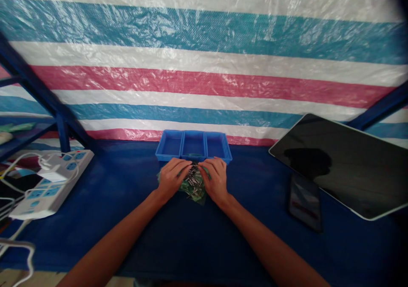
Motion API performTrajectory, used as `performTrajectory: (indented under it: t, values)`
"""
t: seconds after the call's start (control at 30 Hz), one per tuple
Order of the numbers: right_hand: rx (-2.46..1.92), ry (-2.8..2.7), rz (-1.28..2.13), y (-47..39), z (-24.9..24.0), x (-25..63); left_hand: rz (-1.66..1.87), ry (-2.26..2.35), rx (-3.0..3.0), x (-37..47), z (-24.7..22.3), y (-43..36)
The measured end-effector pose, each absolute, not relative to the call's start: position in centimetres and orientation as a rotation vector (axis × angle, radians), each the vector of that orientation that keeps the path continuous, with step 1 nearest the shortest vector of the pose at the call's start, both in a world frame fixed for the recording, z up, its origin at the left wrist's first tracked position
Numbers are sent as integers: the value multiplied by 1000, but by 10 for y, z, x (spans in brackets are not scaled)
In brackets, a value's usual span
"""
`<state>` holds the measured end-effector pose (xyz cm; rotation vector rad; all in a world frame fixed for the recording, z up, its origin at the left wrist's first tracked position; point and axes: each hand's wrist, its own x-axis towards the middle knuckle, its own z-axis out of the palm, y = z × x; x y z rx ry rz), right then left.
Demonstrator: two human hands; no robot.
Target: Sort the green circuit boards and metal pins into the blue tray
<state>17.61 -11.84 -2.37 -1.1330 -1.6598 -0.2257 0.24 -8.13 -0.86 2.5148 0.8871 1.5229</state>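
Note:
A greenish clear plastic bag (198, 197) lies at the middle of the table, with many small metal pieces (192, 177) like screws, dark and silvery, in its upper part. My left hand (171, 177) is closed at the bag's left side, its fingertips pinched near the upper edge. Opposite it, my right hand (216, 178) is closed at the right side, with fingers curled inward. A thin light line shows between the two sets of fingertips; whether it is the bag's edge or a small part I cannot tell. Just behind the hands sits a blue three-compartment tray (182, 146).
A white power strip (57, 200) with plugs and white cables lies on the left. On the right are a dark flat screen (347, 168) and a black phone (305, 204). Behind the blue table (127, 236) hangs a striped plastic sheet (204, 83), with blue metal frame bars (62, 130).

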Motion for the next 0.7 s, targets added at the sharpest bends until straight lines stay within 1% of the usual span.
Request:
performTrajectory:
  t: [0.2,0.5,0.7]
  values:
    - [-1130,-1650,-236,-118,-24,175,1495,907,2526,2,-9,-82]
    - [-1131,-1728,-241,-118,-26,177,1646,813,2455,5,-1,-86]
    - [-1145,-1754,-214,-120,-26,178,1653,855,2374,7,2,-91]
